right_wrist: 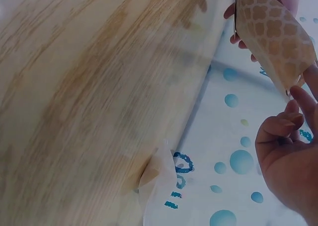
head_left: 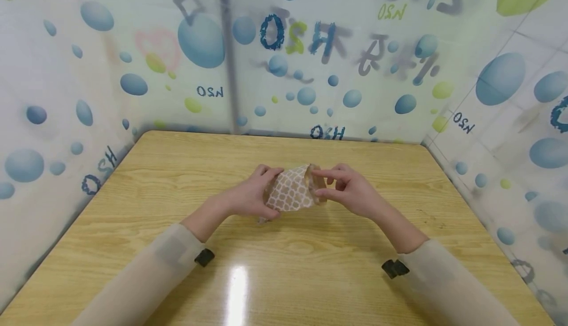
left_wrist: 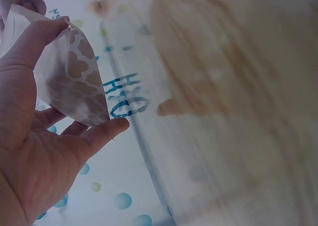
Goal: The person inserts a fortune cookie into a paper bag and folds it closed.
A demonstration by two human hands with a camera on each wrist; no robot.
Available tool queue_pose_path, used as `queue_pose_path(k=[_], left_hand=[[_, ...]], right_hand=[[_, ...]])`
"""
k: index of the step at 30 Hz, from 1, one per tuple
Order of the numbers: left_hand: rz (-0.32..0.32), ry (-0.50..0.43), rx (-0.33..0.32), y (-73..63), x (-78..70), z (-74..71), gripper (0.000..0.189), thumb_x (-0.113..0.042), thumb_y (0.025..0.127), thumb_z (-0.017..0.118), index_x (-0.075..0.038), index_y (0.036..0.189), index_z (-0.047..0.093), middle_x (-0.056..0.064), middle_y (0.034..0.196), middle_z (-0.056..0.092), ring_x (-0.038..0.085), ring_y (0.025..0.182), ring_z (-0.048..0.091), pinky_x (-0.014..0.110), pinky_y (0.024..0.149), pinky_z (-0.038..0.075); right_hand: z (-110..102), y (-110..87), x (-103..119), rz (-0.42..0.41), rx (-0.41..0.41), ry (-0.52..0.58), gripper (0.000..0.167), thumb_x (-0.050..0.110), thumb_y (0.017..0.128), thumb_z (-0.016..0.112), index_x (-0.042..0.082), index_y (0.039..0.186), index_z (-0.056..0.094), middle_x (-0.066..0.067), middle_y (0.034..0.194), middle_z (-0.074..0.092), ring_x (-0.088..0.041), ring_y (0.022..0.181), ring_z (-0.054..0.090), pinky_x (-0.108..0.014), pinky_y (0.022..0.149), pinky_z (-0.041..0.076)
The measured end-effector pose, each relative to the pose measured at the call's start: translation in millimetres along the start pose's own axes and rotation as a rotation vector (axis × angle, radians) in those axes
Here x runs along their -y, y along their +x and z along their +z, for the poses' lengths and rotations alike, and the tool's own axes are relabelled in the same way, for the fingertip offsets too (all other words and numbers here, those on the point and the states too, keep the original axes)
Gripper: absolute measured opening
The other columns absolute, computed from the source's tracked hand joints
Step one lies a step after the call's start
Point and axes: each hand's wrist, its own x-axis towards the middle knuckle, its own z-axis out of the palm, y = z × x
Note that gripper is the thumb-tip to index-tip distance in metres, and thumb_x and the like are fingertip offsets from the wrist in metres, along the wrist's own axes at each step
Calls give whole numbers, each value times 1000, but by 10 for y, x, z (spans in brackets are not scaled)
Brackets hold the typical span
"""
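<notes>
Held the left end of the quatrefoil-patterned bag in the left grip, over the middle of the worktop; probably called for a light hold, to avoid crushing the sides. Pinched the right-facing mouth with the right grip; seemed best handled gently, against tearing. Noted around, left to right: dark left-cuff clip, bubble-printed wall covering behind, dark right-cuff clip. Partly blocked sight of the bag's left end with the left grip.
</notes>
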Motion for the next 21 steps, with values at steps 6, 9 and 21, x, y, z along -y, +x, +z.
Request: queue_pose_path(k=[6,9,21], left_hand=[[3,7,-5,13,1,17,117,-33,82,95,-10,174,24,20,157,36,34,136,51,57,119,50],[3,-1,-2,18,-13,19,118,-32,82,95,-10,174,24,20,157,36,34,135,51,57,119,50],[5,-11,0,16,-20,14,120,-32,81,95,-9,174,23,21,158,35,34,137,49,58,120,48]], right_hand=[[27,23,27,5,-4,-11,49,28,99,83,24,147,73,-8,107,55,-23,80,45,-28,65,44],[39,30,34,11,-3,-10,49,27,99,84,23,147,73,-8,105,54,-23,80,45,-27,64,44],[-59,-18,-43,-16,-30,-10,41,27,103,79,22,143,75,-6,106,60,-20,74,49,-28,62,45]])
